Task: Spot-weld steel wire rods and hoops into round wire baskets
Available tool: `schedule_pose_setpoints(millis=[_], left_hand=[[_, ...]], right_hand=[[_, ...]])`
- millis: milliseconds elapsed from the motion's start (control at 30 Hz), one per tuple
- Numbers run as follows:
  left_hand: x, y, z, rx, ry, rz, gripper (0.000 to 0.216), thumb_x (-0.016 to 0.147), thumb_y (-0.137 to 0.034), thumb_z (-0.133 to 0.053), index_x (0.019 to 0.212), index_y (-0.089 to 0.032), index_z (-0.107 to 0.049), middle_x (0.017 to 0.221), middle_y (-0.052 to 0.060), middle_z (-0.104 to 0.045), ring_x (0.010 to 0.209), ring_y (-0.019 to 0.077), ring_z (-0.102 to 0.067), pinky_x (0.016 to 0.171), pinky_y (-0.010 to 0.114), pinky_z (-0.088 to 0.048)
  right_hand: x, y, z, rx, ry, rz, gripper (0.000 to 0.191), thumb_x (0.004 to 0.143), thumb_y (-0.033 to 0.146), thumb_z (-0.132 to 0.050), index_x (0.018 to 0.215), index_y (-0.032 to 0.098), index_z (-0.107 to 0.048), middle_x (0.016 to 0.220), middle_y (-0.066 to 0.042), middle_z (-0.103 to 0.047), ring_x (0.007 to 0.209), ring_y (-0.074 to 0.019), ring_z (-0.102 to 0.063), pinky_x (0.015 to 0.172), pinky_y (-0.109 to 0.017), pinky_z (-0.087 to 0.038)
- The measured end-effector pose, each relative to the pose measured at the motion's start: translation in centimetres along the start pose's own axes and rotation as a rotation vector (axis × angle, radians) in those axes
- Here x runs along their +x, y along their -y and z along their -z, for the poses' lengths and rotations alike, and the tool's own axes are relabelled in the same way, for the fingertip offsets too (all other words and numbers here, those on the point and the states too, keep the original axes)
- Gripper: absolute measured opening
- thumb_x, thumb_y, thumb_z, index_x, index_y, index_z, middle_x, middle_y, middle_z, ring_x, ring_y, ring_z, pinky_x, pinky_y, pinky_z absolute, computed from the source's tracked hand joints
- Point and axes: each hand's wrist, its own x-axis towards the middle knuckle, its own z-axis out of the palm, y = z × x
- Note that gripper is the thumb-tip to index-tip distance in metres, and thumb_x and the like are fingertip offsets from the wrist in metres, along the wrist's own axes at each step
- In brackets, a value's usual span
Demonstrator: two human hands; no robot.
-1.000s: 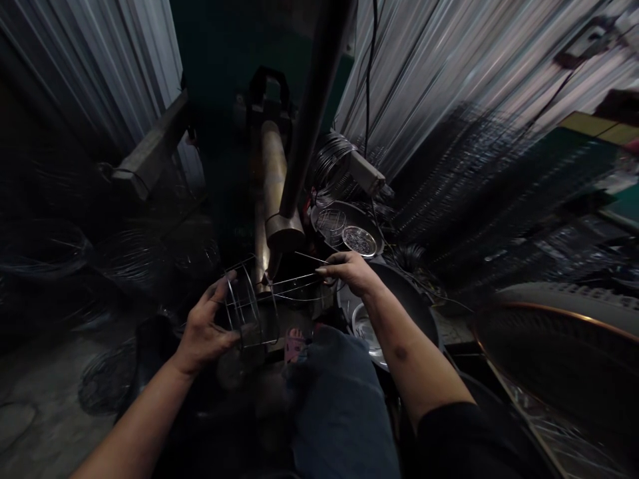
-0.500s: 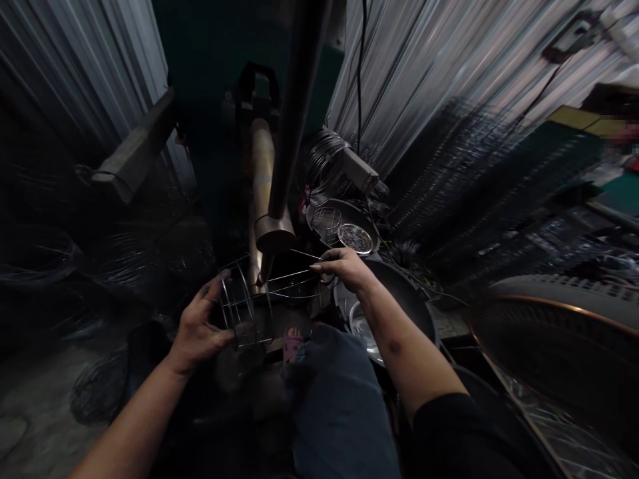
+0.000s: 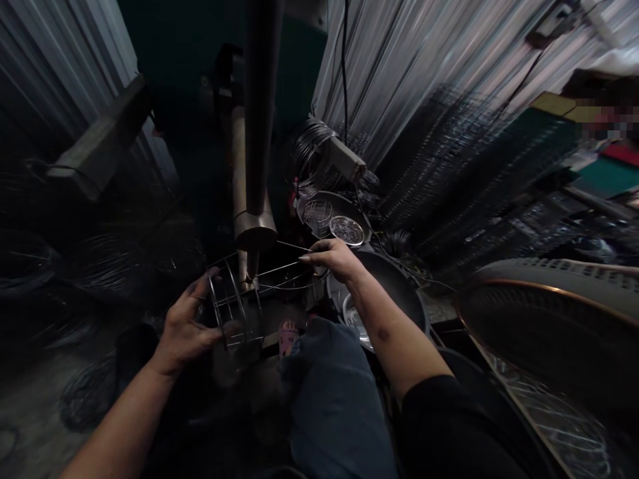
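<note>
My left hand (image 3: 184,326) grips a small round wire basket (image 3: 228,299) by its left end, with thumb and fingers around the rim. The basket lies on its side around the lower tip of a metal machine post. Thin wires (image 3: 279,271) stretch from there to my right hand (image 3: 332,258), whose thumb and fingers are pinched on them. Whether these wires are joined to the basket I cannot tell. Just above stands the thick cylindrical head (image 3: 255,229) of the machine, with a dark vertical rod (image 3: 259,120) rising from it.
Right of my knee stands a large dark pan (image 3: 399,286) with a clear dish inside. Behind it, another pan holds a shallow dish (image 3: 347,230) of small metal pieces. A wire coil (image 3: 309,150) hangs near the corrugated wall. A big round grille (image 3: 539,293) fills the right side.
The whole view has shifted slightly, so the machine and both hands appear a little further left. Both hands keep the same grip on the basket and wires.
</note>
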Motion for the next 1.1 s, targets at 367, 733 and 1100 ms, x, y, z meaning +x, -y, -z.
schedule_pose_setpoints(millis=[367,733,1100], left_hand=[[0.0,0.3,0.2,0.005,0.018,0.019,0.086,0.063,-0.043,-0.079,0.139,-0.029,-0.042,0.137,0.008,-0.049,0.120,0.0298,-0.053,0.104,0.047,-0.043],[0.0,0.1,-0.2,-0.046,-0.004,-0.014,0.085,0.062,-0.038,-0.080,0.138,-0.027,-0.043,0.135,0.009,-0.051,0.122,0.0297,-0.051,0.106,0.049,-0.040],[-0.5,-0.4,0.6,0.018,-0.055,0.056,0.093,0.056,-0.045,-0.083,0.137,-0.023,-0.045,0.135,0.008,-0.052,0.121,0.0309,-0.052,0.105,0.045,-0.043]], right_hand=[[0.3,-0.9,-0.3,0.081,0.005,0.045,0.032,0.046,0.036,-0.084,0.059,0.013,-0.066,0.051,0.001,-0.056,0.049,-0.0107,-0.048,0.048,-0.024,-0.037],[0.1,-1.2,-1.0,0.130,-0.014,0.031,0.036,0.041,0.036,-0.086,0.056,0.013,-0.063,0.050,0.002,-0.056,0.049,-0.0106,-0.049,0.049,-0.024,-0.038],[-5.1,1.5,4.2,-0.546,-0.211,0.243,0.023,0.067,0.040,-0.073,0.070,0.017,-0.075,0.066,-0.004,-0.068,0.065,-0.0184,-0.060,0.060,-0.027,-0.042]])
